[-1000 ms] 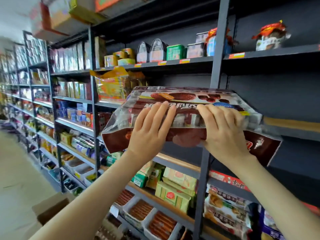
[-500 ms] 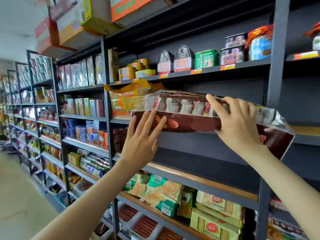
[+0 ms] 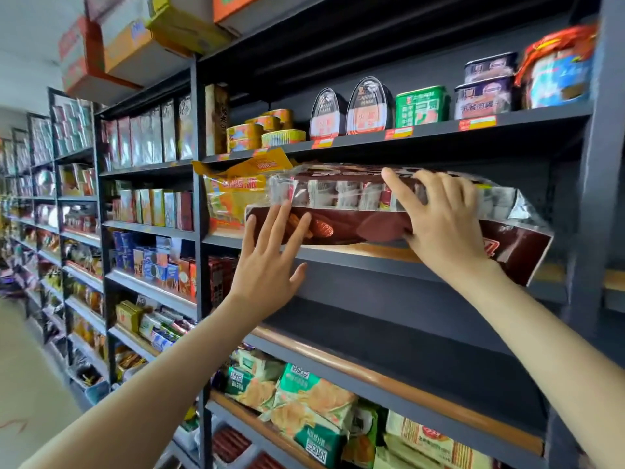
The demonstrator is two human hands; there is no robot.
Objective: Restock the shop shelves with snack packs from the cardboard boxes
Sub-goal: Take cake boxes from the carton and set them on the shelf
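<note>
A long shop aisle of dark metal racks runs off to the left, with tins and jars on the upper shelf (image 3: 439, 128) and cardboard boxes (image 3: 135, 45) stacked on top of the rack. The big brown snack pack (image 3: 355, 211) lies lengthwise on the middle shelf (image 3: 372, 253), just beside a yellow bag (image 3: 233, 194) on its left, its loose right-hand flap drooping over the shelf's front lip. The right hand (image 3: 443, 225) is laid over the pack's front face, fingers curled over its top edge and the thumb tucked under the lower edge, so it grips the pack. The left hand (image 3: 267, 262) is spread with straight fingers; its fingertips (image 3: 287, 214) rest against the pack's lower left corner and hold nothing. The likeliest trouble, as I judge it, is the pack sliding back out: the film looks slippery, and if the right hand lets go before the pack sits fully back, the overhanging end could drag it off the lip. A hard push from the left hand could also crumple the yellow bag or crush the small wrapped pieces inside. How deep the pack already sits cannot be told from here.
</note>
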